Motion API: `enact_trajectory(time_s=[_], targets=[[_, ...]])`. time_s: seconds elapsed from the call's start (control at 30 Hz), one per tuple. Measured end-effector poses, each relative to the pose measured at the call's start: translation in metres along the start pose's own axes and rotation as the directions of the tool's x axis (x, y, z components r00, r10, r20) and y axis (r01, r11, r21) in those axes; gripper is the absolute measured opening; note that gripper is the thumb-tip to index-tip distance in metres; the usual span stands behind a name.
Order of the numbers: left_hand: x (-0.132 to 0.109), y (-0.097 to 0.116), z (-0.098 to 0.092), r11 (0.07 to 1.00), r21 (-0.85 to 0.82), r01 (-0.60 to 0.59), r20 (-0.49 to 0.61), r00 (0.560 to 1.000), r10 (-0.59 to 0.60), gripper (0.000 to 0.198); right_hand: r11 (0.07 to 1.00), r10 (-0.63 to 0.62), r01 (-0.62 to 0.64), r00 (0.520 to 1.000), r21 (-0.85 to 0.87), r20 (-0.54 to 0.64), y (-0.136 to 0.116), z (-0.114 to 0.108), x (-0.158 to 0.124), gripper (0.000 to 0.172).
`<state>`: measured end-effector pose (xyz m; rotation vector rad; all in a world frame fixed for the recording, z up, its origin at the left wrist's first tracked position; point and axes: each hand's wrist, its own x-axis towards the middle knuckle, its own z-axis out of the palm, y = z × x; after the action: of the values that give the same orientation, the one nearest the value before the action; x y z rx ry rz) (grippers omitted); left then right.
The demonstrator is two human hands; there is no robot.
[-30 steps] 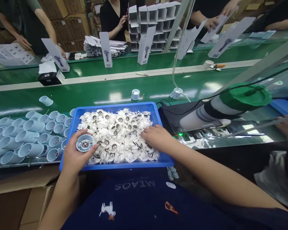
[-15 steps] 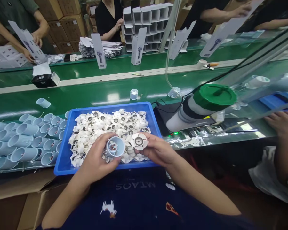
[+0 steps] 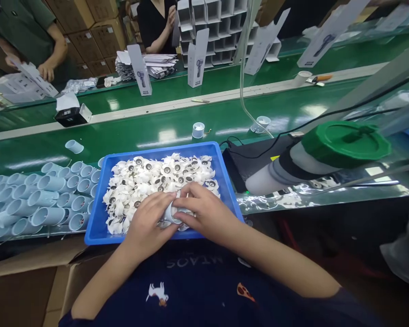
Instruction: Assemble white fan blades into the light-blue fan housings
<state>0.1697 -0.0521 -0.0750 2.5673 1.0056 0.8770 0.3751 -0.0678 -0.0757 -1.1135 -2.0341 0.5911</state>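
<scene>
My left hand [image 3: 152, 218] is wrapped round a light blue plastic cylinder housing [image 3: 169, 214] over the front of the blue tray. The housing's open end faces right, toward my right hand [image 3: 204, 211]. My right fingers are bent together at that end, closed on a small white fan blade that they mostly hide. How deep the blade sits in the housing I cannot tell. Beneath both hands lies a heap of white fan blades [image 3: 150, 175] with dark round hubs, filling the blue tray [image 3: 230, 200].
Light blue housings [image 3: 49, 197] are piled left of the tray. At right a green-lidded bottle [image 3: 344, 145] leans over a black device [image 3: 245, 163]. Single housings [image 3: 198, 131] stand on the green belt [image 3: 139, 131]. Printed boxes [image 3: 197, 59] and co-workers [image 3: 30, 41] are across it.
My right hand has moved left, bringing the fan blade to the housing's mouth. The housing has turned from facing me to facing right. The view has shifted slightly.
</scene>
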Motion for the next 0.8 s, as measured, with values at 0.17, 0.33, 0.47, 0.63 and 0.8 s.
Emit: enact_trajectory(time_s=[0.17,0.33,0.47,0.63,0.8], targets=[[-0.001,-0.008,-0.007,0.999,-0.031,0.041,0.045,0.998,-0.040,0.060,0.994,-0.027,0.030,0.999,0.103,-0.030,0.007,-0.005,-0.010,0.018],[0.006,-0.022,-0.020,0.994,-0.019,0.107,0.058,0.993,-0.106,0.064,0.990,-0.096,0.103,0.993,0.097,-0.075,0.017,-0.021,-0.040,0.014],[0.031,-0.036,-0.030,0.999,0.007,-0.033,0.062,0.998,0.033,0.032,0.990,-0.081,0.109,0.958,0.088,-0.274,0.023,-0.029,-0.064,0.016],[0.084,-0.058,-0.036,0.994,0.070,-0.085,0.074,0.994,0.080,0.026,0.989,-0.072,0.123,0.891,0.084,-0.449,0.018,-0.039,-0.076,0.019],[0.147,-0.093,-0.034,0.984,0.175,0.031,0.015,0.999,-0.035,0.037,0.992,-0.069,0.115,0.849,0.056,-0.524,0.013,-0.044,-0.080,0.018]])
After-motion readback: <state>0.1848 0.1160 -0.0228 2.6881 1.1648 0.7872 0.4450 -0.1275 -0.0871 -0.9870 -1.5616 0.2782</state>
